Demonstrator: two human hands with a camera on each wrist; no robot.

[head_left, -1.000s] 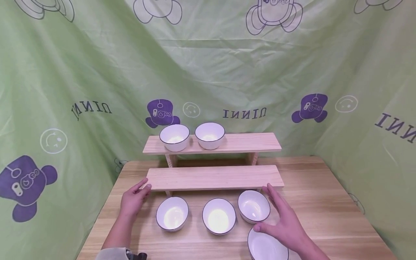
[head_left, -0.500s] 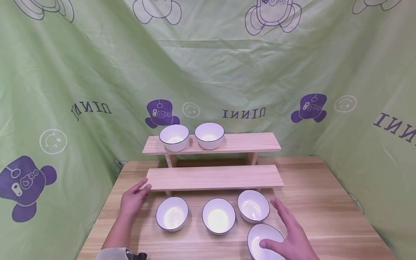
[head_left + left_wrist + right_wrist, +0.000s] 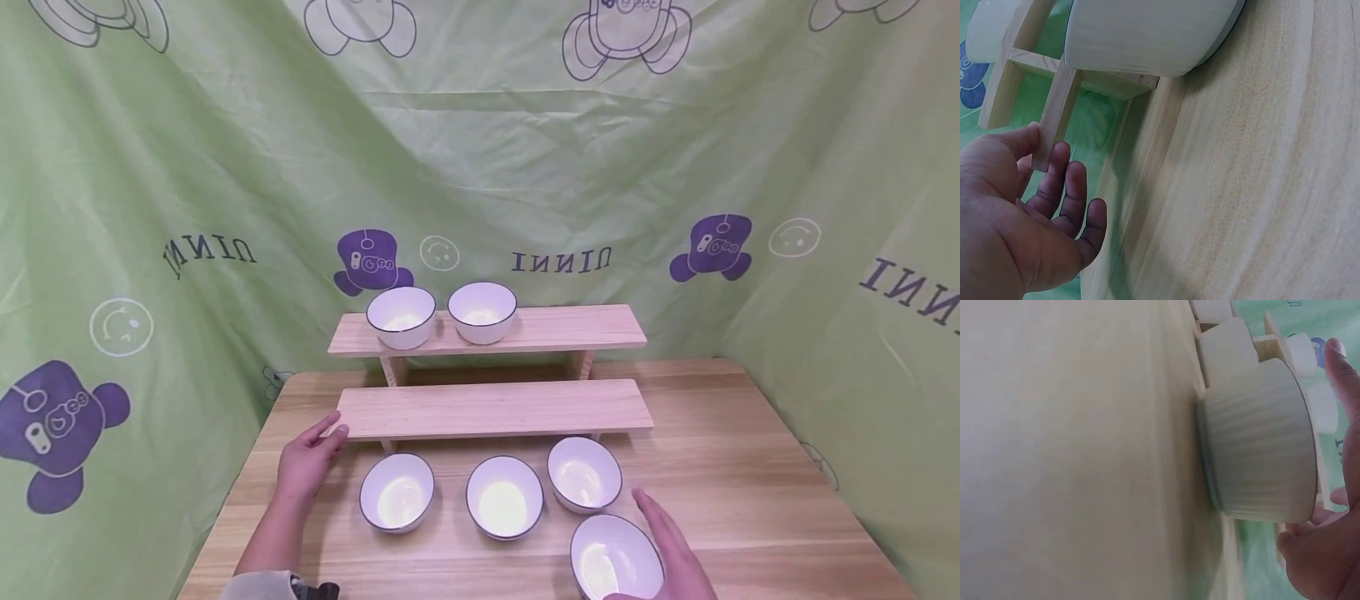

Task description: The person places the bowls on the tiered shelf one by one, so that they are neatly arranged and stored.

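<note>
My left hand point(image 3: 303, 467) pinches the left end of the lower board of a two-tier wooden shelf point(image 3: 495, 410); the left wrist view has the board's end point(image 3: 1054, 125) between thumb and fingers. My right hand point(image 3: 678, 571) is beside the nearest white bowl point(image 3: 617, 554), at its right, thumb near the front rim and fingers spread. In the right wrist view the bowl's ribbed side point(image 3: 1260, 444) stands before the spread hand; contact is unclear. Three more dark-rimmed white bowls stand on the table: left point(image 3: 397, 493), middle point(image 3: 505, 497) and right point(image 3: 584, 474).
On the upper board point(image 3: 577, 327) two white bowls sit side by side, a left one point(image 3: 401, 318) and a right one point(image 3: 482, 312). The wooden table point(image 3: 750, 467) reaches back to a green printed curtain point(image 3: 465, 150), which also hangs along both sides.
My right hand has drawn back toward the front, from over the right-hand bowls to the right side of the nearest one. My left hand and the bowls stay where they were.
</note>
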